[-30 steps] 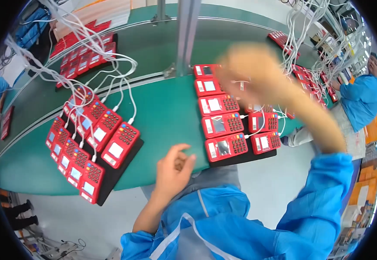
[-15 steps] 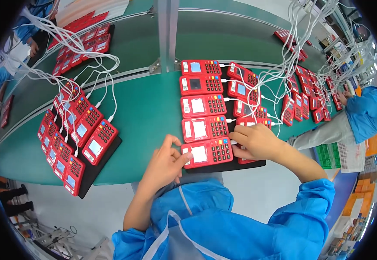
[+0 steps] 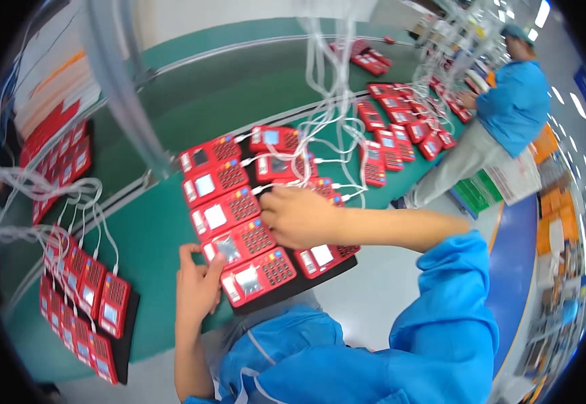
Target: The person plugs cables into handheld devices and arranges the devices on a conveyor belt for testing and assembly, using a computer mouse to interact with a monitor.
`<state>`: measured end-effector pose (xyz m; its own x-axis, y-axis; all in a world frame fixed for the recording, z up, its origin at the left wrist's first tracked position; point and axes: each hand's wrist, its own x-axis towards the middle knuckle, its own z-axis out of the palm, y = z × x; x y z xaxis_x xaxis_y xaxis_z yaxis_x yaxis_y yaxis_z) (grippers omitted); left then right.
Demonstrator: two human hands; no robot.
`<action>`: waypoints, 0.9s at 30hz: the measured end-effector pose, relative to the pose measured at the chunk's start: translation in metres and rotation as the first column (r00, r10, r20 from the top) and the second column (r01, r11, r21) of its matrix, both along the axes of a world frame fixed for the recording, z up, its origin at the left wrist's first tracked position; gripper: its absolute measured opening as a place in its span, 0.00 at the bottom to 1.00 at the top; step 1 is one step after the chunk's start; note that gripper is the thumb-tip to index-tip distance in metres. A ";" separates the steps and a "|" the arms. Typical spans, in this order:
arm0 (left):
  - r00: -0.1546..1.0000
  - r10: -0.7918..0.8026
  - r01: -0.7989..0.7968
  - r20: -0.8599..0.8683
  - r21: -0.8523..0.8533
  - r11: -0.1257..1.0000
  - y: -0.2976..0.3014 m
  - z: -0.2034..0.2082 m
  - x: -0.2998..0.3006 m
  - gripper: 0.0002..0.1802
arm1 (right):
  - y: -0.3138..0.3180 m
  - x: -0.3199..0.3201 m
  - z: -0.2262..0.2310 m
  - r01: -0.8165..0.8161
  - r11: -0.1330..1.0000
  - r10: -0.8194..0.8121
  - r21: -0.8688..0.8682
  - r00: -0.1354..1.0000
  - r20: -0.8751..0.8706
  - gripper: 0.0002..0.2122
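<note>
Head view, nearest first: the left hand (image 3: 197, 288) is resting open, fingers spread, touching the left ends of the two closest red keypad terminals (image 3: 258, 277) on the black mat (image 3: 306, 283). Right hand (image 3: 298, 217) is lying a bit further in, over the second column, fingers curled; can't tell if its grip is pinching anything. White cables (image 3: 320, 145) are trailing up beyond, across the green tabletop (image 3: 151, 229). Another person (image 3: 502, 114) is working far right.

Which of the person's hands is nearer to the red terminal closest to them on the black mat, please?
Left. The left hand rests at the left edge of the nearest red terminal, its fingers touching it. The right hand lies farther up the black mat, over the next terminals.
</note>
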<state>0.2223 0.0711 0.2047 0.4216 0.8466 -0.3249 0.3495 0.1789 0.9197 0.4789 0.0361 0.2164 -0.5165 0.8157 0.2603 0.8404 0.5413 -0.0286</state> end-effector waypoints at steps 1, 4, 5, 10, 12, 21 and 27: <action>0.999 -0.040 0.040 -0.003 -0.012 0.999 0.002 -0.001 0.000 0.21 | 0.002 -0.002 -0.006 0.026 1.000 -0.026 -0.011 1.000 0.018 0.10; 0.995 -0.095 0.098 0.041 -0.070 0.993 0.006 -0.003 -0.006 0.20 | 0.007 0.004 0.006 -0.045 0.999 0.045 0.000 0.999 0.004 0.11; 0.993 -0.114 0.116 0.029 -0.078 0.990 0.006 -0.003 -0.011 0.20 | 0.012 0.004 0.010 -0.064 0.997 0.064 -0.043 0.998 -0.010 0.11; 0.985 -0.175 0.175 0.005 -0.086 0.981 0.013 -0.001 -0.007 0.19 | 0.014 0.007 0.030 -0.069 0.972 0.051 -0.225 0.995 -0.084 0.09; 0.991 -0.128 0.126 -0.024 -0.083 0.989 0.006 0.005 -0.008 0.19 | 0.019 0.006 0.033 -0.128 0.950 0.082 -0.284 0.982 -0.168 0.10; 0.985 -0.175 0.175 0.010 -0.122 0.977 0.012 0.004 -0.009 0.22 | 0.019 0.015 0.023 -0.165 0.978 0.131 -0.127 0.962 -0.241 0.09; 0.958 -0.140 0.197 -0.249 0.221 0.955 0.017 -0.008 -0.004 0.27 | 0.034 0.026 0.036 0.106 0.992 -0.110 -0.064 0.991 -0.072 0.14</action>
